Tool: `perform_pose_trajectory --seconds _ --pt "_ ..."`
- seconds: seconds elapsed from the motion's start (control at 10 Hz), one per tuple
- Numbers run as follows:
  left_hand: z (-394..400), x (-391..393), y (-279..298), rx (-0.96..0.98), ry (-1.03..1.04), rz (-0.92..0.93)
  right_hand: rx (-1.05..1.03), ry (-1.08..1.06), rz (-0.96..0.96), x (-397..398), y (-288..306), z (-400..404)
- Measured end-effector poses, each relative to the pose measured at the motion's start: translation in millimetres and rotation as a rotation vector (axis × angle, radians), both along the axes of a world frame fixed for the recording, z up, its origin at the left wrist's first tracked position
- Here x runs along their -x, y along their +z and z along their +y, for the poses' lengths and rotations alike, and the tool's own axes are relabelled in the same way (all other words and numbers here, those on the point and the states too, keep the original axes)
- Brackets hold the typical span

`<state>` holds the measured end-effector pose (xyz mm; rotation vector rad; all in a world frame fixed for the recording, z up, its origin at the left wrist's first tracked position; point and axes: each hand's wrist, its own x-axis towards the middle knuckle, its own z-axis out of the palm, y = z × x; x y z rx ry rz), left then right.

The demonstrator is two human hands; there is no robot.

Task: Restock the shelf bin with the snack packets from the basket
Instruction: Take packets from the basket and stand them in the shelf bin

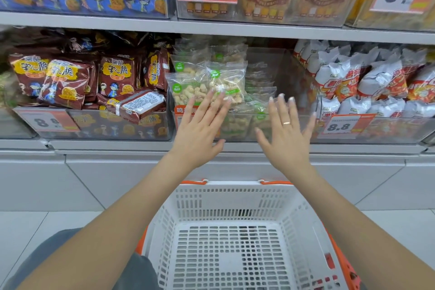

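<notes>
Head view, single frame, catalogued by clock position. Snack packets (207, 80): clear pouches with green round labels, stacked at twelve o'clock in the clear shelf bin (237, 128) on the middle shelf, leaning toward the front; the right part of that bin, at about one o'clock, holds fewer packets lying lower. Left hand (200, 133): fingers straight and spread, nothing grasped, fingertips just at or touching the leaning front packets; contact cannot be told for certain. Right hand (286, 134): fingers likewise straight and spread, holding nothing, a ring on one finger, raised before the bin's emptier right side. Basket (235, 192): white with orange trim, at six o'clock below both forearms; no packets visible on its slotted floor, so the transfer looks complete or nearly so. Brown packets (70, 77) at ten o'clock, one lying loose (138, 105) over its own bin's front edge; red-and-white bags (367, 80) at two o'clock. Risks, as judged: the tall left stack could tip forward over the bin's front wall if pressed unevenly or released abruptly; packets pushed hard could crush their contents; a sweeping left hand could knock the loose brown packet off its perch toward the floor.
</notes>
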<state>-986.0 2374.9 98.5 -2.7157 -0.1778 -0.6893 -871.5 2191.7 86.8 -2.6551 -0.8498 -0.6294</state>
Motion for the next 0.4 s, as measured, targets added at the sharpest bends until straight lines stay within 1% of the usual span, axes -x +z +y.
perform_pose_trajectory --seconds 0.1,0.2,0.3,0.4 --pt "-4.5 1.1 -3.0 0.054 0.074 0.056 0.058 0.033 0.032 0.9 -7.6 -2.5" --pt "-9.1 -0.4 1.5 0.123 0.087 0.11 0.058 0.013 0.077 4.1 -5.7 -2.2" --pt "-12.4 1.4 6.1 0.144 0.079 0.12 0.083 0.02 0.122 7.3 0.8 0.7" --pt "-11.6 9.7 13.7 0.152 0.023 0.115 0.137 0.026 0.126 12.4 7.6 -7.1"
